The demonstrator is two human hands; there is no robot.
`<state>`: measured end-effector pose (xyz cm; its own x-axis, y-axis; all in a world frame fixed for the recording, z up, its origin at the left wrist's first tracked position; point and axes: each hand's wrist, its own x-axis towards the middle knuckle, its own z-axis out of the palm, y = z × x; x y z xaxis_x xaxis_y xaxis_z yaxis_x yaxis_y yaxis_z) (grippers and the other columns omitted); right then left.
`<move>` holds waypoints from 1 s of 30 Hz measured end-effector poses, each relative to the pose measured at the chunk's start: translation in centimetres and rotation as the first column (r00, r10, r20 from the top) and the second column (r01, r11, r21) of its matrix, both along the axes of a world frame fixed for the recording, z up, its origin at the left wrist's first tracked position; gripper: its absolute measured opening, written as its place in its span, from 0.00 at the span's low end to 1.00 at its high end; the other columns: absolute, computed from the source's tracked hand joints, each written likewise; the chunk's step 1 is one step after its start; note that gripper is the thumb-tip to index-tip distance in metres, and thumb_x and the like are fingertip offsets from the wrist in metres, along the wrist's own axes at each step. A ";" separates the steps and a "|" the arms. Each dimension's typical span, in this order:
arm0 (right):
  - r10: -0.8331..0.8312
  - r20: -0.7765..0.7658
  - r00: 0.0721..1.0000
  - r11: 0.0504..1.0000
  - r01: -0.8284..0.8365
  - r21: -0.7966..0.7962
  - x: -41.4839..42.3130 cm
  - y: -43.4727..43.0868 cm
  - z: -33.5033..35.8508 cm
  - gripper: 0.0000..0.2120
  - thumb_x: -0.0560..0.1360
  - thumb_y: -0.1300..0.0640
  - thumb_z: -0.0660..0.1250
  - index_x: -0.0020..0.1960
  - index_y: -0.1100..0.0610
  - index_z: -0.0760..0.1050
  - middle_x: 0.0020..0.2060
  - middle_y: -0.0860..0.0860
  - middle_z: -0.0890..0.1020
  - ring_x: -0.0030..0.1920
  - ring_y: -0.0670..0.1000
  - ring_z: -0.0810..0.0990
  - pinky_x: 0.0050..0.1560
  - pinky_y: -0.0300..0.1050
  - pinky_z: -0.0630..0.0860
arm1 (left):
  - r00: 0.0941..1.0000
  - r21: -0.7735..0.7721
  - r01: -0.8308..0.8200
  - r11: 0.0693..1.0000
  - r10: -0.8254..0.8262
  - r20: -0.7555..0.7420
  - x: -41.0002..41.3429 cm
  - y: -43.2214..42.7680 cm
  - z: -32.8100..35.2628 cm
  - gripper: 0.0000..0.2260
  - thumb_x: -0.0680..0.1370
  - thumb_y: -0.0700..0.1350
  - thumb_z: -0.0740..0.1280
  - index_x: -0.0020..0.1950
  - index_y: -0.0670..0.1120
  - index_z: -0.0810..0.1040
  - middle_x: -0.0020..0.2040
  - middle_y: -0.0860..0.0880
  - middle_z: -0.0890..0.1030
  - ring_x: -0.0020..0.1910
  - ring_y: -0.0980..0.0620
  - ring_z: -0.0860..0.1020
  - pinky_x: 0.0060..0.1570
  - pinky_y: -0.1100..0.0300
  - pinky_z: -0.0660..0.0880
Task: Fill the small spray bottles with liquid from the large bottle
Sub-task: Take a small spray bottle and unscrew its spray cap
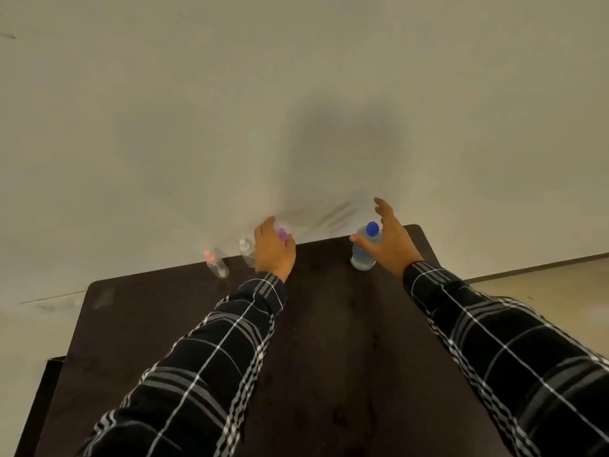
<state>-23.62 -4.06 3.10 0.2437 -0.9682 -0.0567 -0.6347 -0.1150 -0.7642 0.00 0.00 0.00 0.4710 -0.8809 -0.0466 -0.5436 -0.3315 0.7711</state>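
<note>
Your left hand (274, 247) curls its fingers and thumb round the purple-capped spray bottle (282, 233) at the far edge of the tabletop (329, 324). The clear-capped spray bottle (247, 253) and pink-capped spray bottle (216, 264) stand along that edge toward the far left corner. Your right hand (387, 240) is spread wide open around the large bottle (362, 258) near the far right corner, gripping nothing.

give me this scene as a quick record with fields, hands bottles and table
surface: dark table
left hand: curled round purple-capped spray bottle
right hand: open, spread at large blue-capped bottle, grip not closed
untouched: pink-capped spray bottle; white-capped spray bottle
caps: all on
</note>
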 end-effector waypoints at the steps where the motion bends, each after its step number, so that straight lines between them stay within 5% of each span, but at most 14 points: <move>1: -0.029 0.039 0.999 0.999 0.028 0.019 0.0 0.0 -0.4 0.47 0.71 0.42 0.74 0.79 0.48 0.49 0.76 0.54 0.63 0.74 0.56 0.66 0.72 0.56 0.66 | 1.000 0.012 -0.030 0.999 0.030 0.000 -0.2 -0.1 0.0 0.23 0.83 0.47 0.63 0.77 0.45 0.64 0.74 0.44 0.68 0.67 0.43 0.76 0.68 0.48 0.73; 6: -0.134 0.140 0.981 0.982 0.112 0.152 0.2 0.6 -2.2 0.49 0.69 0.48 0.78 0.78 0.50 0.49 0.74 0.55 0.66 0.72 0.57 0.68 0.72 0.58 0.66 | 0.996 0.090 -0.090 0.992 0.090 -0.004 -1.2 -1.1 -0.9 0.24 0.81 0.44 0.67 0.76 0.43 0.67 0.71 0.44 0.72 0.70 0.45 0.72 0.67 0.57 0.68; 10: -0.178 0.172 0.969 0.973 0.148 0.174 0.0 0.7 -3.5 0.48 0.70 0.54 0.78 0.78 0.50 0.51 0.72 0.54 0.69 0.69 0.56 0.71 0.71 0.57 0.68 | 0.990 0.061 -0.138 0.989 0.139 -0.008 -1.5 -1.6 -1.9 0.11 0.79 0.42 0.69 0.59 0.47 0.72 0.53 0.49 0.73 0.57 0.47 0.76 0.54 0.61 0.69; 14: -0.210 0.166 0.963 0.967 0.180 0.181 -0.3 0.3 -4.6 0.45 0.70 0.57 0.78 0.77 0.51 0.52 0.67 0.55 0.72 0.65 0.57 0.74 0.66 0.55 0.73 | 0.981 0.060 -0.190 0.980 0.191 -0.022 -2.3 -1.8 -2.5 0.11 0.79 0.42 0.68 0.53 0.52 0.67 0.51 0.50 0.73 0.53 0.49 0.75 0.52 0.58 0.72; 21: -0.226 0.180 0.957 0.965 0.196 0.173 -0.2 0.0 -5.6 0.40 0.70 0.58 0.78 0.74 0.54 0.58 0.62 0.50 0.73 0.59 0.51 0.75 0.61 0.48 0.75 | 0.960 0.126 -0.277 0.952 0.279 0.008 -3.1 -2.5 -2.6 0.14 0.81 0.42 0.63 0.67 0.42 0.71 0.64 0.41 0.74 0.61 0.41 0.76 0.58 0.53 0.73; 26: -0.238 0.175 0.955 0.965 0.211 0.155 -0.1 0.1 -6.0 0.35 0.70 0.57 0.77 0.71 0.54 0.63 0.57 0.47 0.73 0.55 0.48 0.75 0.55 0.42 0.72 | 0.914 0.155 -0.399 0.904 0.406 -0.016 -4.8 -3.0 -3.5 0.07 0.82 0.43 0.62 0.58 0.49 0.75 0.58 0.48 0.78 0.53 0.50 0.78 0.56 0.56 0.74; 30: -0.230 0.174 0.957 0.966 0.204 0.159 -0.2 0.1 -6.2 0.34 0.70 0.57 0.77 0.71 0.54 0.63 0.57 0.47 0.74 0.55 0.48 0.75 0.55 0.43 0.73 | 0.940 0.141 -0.321 0.936 0.333 -0.070 -4.8 -3.4 -3.7 0.16 0.82 0.41 0.60 0.70 0.43 0.69 0.63 0.42 0.77 0.60 0.43 0.78 0.56 0.56 0.74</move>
<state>-23.83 -3.96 -3.08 0.0478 -0.9848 -0.1671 -0.4749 0.1248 -0.8711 -4.77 -3.38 -3.66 0.7208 -0.6626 -0.2036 -0.3176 -0.5767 0.7527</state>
